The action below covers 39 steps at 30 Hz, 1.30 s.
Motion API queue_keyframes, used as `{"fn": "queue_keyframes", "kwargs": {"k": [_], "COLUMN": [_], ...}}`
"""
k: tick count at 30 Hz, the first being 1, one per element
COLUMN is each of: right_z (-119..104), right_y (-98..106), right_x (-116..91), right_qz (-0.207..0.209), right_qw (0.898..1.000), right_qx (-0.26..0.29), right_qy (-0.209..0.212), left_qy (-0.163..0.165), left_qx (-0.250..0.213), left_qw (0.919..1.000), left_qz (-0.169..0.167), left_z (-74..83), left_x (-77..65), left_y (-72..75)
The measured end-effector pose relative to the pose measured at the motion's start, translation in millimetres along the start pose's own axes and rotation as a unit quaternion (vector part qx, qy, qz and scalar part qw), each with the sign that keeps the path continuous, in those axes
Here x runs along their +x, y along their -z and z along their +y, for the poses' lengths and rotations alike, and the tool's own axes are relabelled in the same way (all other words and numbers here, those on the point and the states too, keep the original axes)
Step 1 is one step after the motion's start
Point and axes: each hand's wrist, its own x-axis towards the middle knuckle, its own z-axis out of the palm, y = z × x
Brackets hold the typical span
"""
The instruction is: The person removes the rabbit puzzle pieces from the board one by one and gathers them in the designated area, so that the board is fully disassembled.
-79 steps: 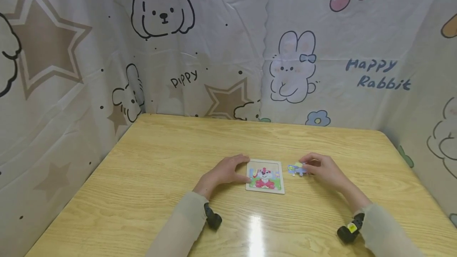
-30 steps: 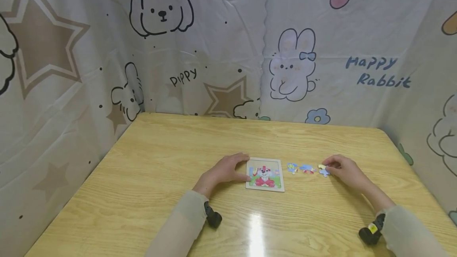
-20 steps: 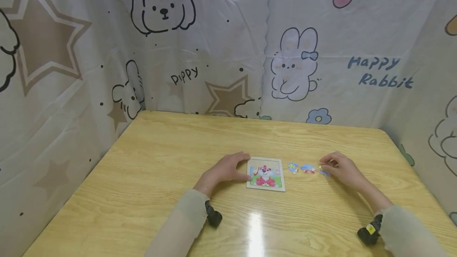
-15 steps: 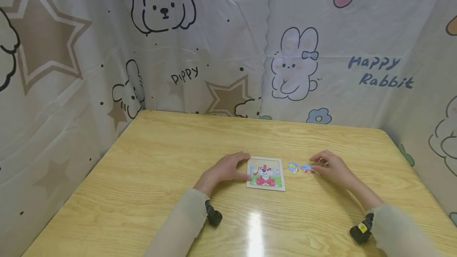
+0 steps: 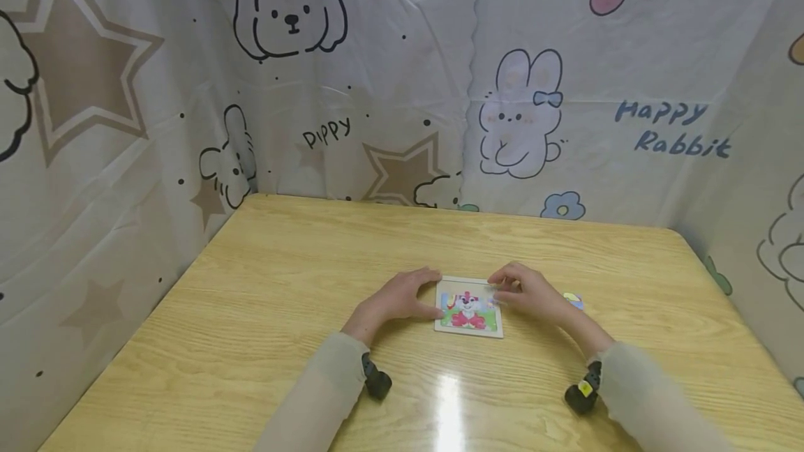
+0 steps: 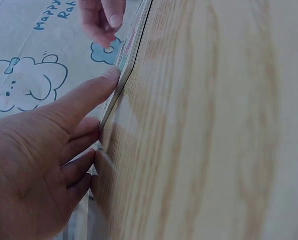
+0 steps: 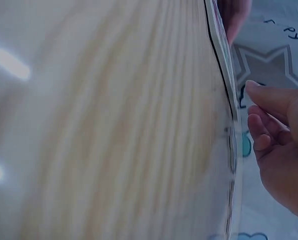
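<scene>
A small jigsaw puzzle board with a pale frame lies on the table; its picture shows a pink-and-white cartoon animal, and the strip along its far side is bare. My left hand holds the board at its left side, thumb on the near part of that edge and fingers at the far corner. My right hand is over the board's right edge, thumb and fingers loosely bent. In the right wrist view I see nothing between the right thumb and fingers. A loose puzzle piece shows behind the right hand, which hides the others.
The wooden table stretches out around the board. Its far edge meets a hanging cloth printed with cartoon animals and stars, which also closes off both sides. A light reflection lies in front of the board.
My right hand lined up loose pieces to the right of the board, let go of the rightmost one, and has moved left to the board's right edge. The left hand has stayed in place.
</scene>
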Motion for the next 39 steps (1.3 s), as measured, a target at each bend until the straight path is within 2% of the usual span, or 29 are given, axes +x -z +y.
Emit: {"fn": "queue_keyframes", "kwargs": {"k": [6,12,23,32,39], "right_z": [-15,-23,-33,-37,-40], "right_y": [-15,-26,-35,-37,-41], "right_x": [14,25,35,35,33], "right_qz": [-0.048,-0.077,-0.123,-0.138,-0.109], "right_qw": [0.998,0.995,0.989,0.987,0.992], "right_qx": [0.021,0.024,0.044,0.062,0.045], "right_qy": [0.025,0.053,0.065,0.053,0.051], "left_qy": [0.003,-0.001,-0.016,-0.010,-0.005], "left_qx": [0.003,0.007,0.006,0.006,0.002], "left_qw": [1.0000,1.0000,0.9999,0.9999,1.0000], "left_qz": [-0.001,-0.003,0.001,-0.001,-0.002], "left_z": [-0.9,-1.3,-1.8,-0.8,0.6], "left_x": [0.8,0.2,0.2,0.5,-0.1], "left_y": [-0.6,0.3,2.8,1.9,1.4]}}
